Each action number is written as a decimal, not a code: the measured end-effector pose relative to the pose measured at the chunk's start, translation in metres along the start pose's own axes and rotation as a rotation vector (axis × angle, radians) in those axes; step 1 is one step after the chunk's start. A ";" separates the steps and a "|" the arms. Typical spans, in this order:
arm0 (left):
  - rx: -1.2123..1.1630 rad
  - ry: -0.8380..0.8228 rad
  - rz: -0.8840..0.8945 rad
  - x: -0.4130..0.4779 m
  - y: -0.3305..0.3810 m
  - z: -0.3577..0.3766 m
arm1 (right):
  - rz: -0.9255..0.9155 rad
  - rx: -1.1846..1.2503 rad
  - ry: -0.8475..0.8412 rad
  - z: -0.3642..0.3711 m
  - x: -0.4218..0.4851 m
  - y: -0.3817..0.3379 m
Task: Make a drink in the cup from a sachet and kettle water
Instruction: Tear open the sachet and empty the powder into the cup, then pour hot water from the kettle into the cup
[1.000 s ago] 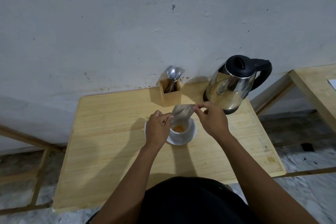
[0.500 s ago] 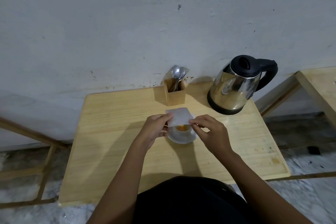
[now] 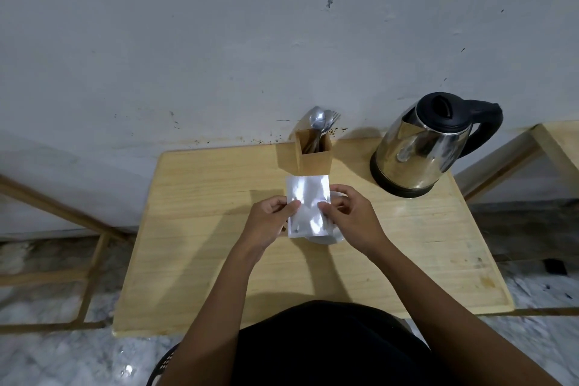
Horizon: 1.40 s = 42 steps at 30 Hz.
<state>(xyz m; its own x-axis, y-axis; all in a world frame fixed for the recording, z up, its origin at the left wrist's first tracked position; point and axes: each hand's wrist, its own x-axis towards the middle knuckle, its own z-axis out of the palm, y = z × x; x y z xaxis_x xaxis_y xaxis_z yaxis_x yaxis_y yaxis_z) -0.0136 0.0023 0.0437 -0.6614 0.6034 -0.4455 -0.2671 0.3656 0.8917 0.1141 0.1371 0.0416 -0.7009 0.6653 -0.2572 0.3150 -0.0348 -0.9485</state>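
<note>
A flat silver sachet (image 3: 308, 204) is held level above the white cup (image 3: 329, 238), hiding nearly all of the cup and its saucer. My left hand (image 3: 269, 222) pinches the sachet's left edge and my right hand (image 3: 347, 216) pinches its right edge. The steel kettle (image 3: 419, 150) with a black lid and handle stands at the table's back right, apart from both hands.
A wooden holder (image 3: 313, 153) with spoons and a fork stands just behind the sachet against the grey wall. The wooden table (image 3: 203, 260) has bare board left and right of the cup. Another wooden table's corner (image 3: 560, 141) shows at the far right.
The sachet was tilted over the cup with orange powder showing inside; now it is turned flat and lifted toward me, covering the cup. Both hands kept their hold.
</note>
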 end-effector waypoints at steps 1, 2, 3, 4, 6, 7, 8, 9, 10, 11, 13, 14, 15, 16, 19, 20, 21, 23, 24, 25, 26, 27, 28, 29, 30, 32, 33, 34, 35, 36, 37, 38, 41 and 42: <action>0.026 0.044 0.014 0.001 -0.003 -0.004 | -0.001 -0.065 0.012 0.001 0.003 0.004; 0.061 0.089 0.027 0.003 -0.007 -0.009 | -0.005 -0.138 0.032 0.001 0.005 0.007; 0.092 0.131 0.034 0.006 -0.013 -0.015 | -0.023 -0.221 0.058 -0.001 0.007 0.011; 0.116 0.172 0.034 0.008 -0.019 -0.021 | -0.053 -0.309 0.082 -0.003 0.008 0.014; 0.149 0.243 0.026 0.014 -0.033 -0.031 | -0.125 -0.473 0.114 -0.008 0.011 0.022; 0.164 0.267 0.024 0.017 -0.040 -0.035 | -0.142 -0.545 0.112 -0.010 0.013 0.026; 0.187 0.283 0.019 0.021 -0.046 -0.038 | -0.138 -0.598 0.098 -0.012 0.016 0.029; 0.210 0.295 0.011 0.024 -0.052 -0.040 | -0.114 -0.620 0.074 -0.013 0.018 0.032; 0.230 0.311 -0.003 0.028 -0.057 -0.042 | -0.077 -0.621 0.043 -0.013 0.019 0.035; 0.252 0.326 -0.011 0.032 -0.062 -0.042 | -0.040 -0.615 0.009 -0.013 0.021 0.038; 0.336 0.371 -0.002 0.037 -0.067 -0.038 | 0.005 -0.619 -0.051 -0.013 0.024 0.042; 0.414 0.385 -0.002 0.037 -0.067 -0.034 | 0.013 -0.623 -0.076 -0.012 0.025 0.044; 0.519 0.408 -0.001 0.038 -0.070 -0.030 | 0.014 -0.628 -0.097 -0.011 0.026 0.045; 0.659 0.441 0.009 0.039 -0.074 -0.026 | 0.015 -0.634 -0.112 -0.010 0.026 0.045; 1.049 0.358 0.137 0.037 -0.087 -0.017 | 0.026 -0.628 -0.115 -0.007 0.026 0.043; 1.127 0.290 0.165 0.037 -0.091 -0.015 | 0.024 -0.623 -0.108 -0.007 0.026 0.043; 1.171 0.238 0.189 0.037 -0.095 -0.015 | 0.019 -0.620 -0.102 -0.006 0.026 0.042; 1.190 0.211 0.212 0.036 -0.098 -0.016 | 0.005 -0.626 -0.096 -0.005 0.026 0.042; 1.180 0.219 0.226 0.036 -0.097 -0.017 | 0.003 -0.628 -0.095 -0.005 0.026 0.043; 1.177 0.227 0.243 0.036 -0.098 -0.017 | 0.005 -0.629 -0.096 -0.005 0.026 0.043; 1.174 0.227 0.245 0.036 -0.096 -0.017 | 0.008 -0.629 -0.099 -0.006 0.026 0.044; 1.178 0.218 0.239 0.036 -0.096 -0.017 | 0.013 -0.631 -0.105 -0.006 0.026 0.045; 1.176 0.204 0.220 0.036 -0.095 -0.017 | 0.012 -0.633 -0.114 -0.007 0.027 0.045; 1.164 0.198 0.200 0.037 -0.095 -0.017 | 0.005 -0.628 -0.120 -0.009 0.027 0.045; 1.138 0.199 0.185 0.037 -0.093 -0.016 | -0.008 -0.616 -0.123 -0.011 0.027 0.044; 1.050 0.214 0.207 0.035 -0.087 -0.012 | -0.030 -0.553 -0.098 -0.016 0.025 0.041; 0.981 0.219 0.239 0.034 -0.082 -0.009 | -0.035 -0.504 -0.064 -0.019 0.023 0.039; 0.888 0.214 0.262 0.033 -0.077 -0.005 | -0.042 -0.456 -0.019 -0.023 0.022 0.038; 0.783 0.212 0.272 0.032 -0.071 0.000 | -0.057 -0.416 0.032 -0.028 0.020 0.039; 0.693 0.205 0.257 0.031 -0.065 0.006 | -0.080 -0.385 0.081 -0.032 0.018 0.039; 0.639 0.196 0.231 0.030 -0.060 0.012 | -0.107 -0.361 0.123 -0.037 0.015 0.038; 0.616 0.187 0.212 0.029 -0.056 0.018 | -0.131 -0.338 0.162 -0.042 0.013 0.038; 0.545 0.171 0.188 0.028 -0.050 0.031 | -0.152 -0.263 0.234 -0.057 0.005 0.031; 0.520 0.173 0.182 0.028 -0.049 0.035 | -0.146 -0.239 0.249 -0.063 0.003 0.028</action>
<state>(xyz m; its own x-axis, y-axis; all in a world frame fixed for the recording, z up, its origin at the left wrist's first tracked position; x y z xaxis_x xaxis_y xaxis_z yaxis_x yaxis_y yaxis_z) 0.0059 0.0261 -0.0151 -0.7813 0.5801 -0.2302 0.2124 0.5939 0.7760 0.1615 0.1853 0.0264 -0.5812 0.8127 -0.0418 0.3844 0.2289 -0.8943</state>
